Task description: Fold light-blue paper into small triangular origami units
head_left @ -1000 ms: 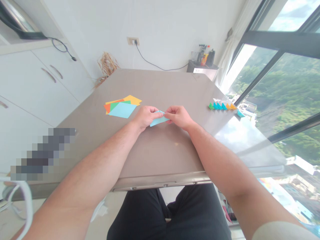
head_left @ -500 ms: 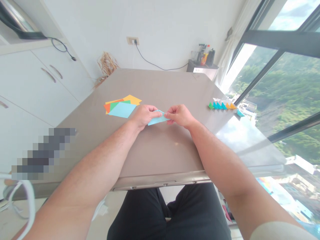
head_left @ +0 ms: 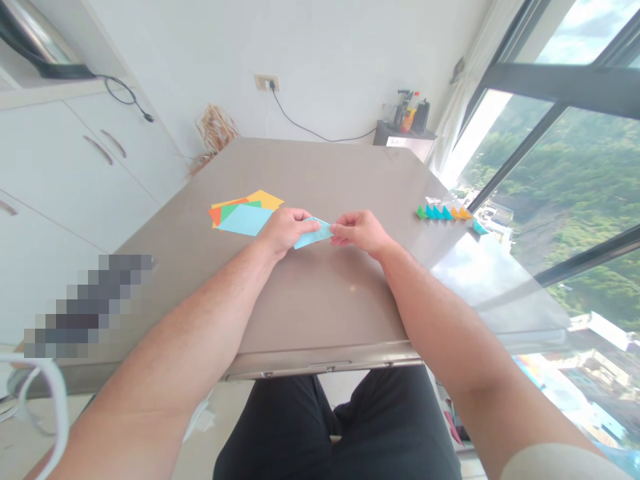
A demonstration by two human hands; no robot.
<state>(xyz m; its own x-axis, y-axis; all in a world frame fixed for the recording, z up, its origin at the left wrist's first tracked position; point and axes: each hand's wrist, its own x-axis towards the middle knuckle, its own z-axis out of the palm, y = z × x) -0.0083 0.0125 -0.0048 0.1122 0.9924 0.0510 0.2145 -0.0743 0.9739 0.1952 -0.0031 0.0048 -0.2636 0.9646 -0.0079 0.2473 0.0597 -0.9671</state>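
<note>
A folded sheet of light-blue paper [head_left: 311, 237] is held just above the table between my two hands. My left hand [head_left: 286, 232] is closed on its left part, thumb on top. At the right end, the thumb and fingers of my right hand [head_left: 357, 230] pinch a corner of the same paper. A slanting fold runs along its upper edge near the right end. Left of my left hand lies a fanned pile of coloured paper sheets [head_left: 245, 219], light blue on top, then green, orange and yellow.
Small folded paper pieces [head_left: 443, 213] in green, blue and orange stand in a row at the table's right, with a pale-blue one [head_left: 480, 227] near them. A pixelated dark object [head_left: 90, 310] lies at the left edge of the table [head_left: 320, 170]. Windows [head_left: 590, 167] stand at right.
My right hand has drawn the paper's right corner slightly, so more of the folded upper edge shows between the hands. The left hand has barely moved.
</note>
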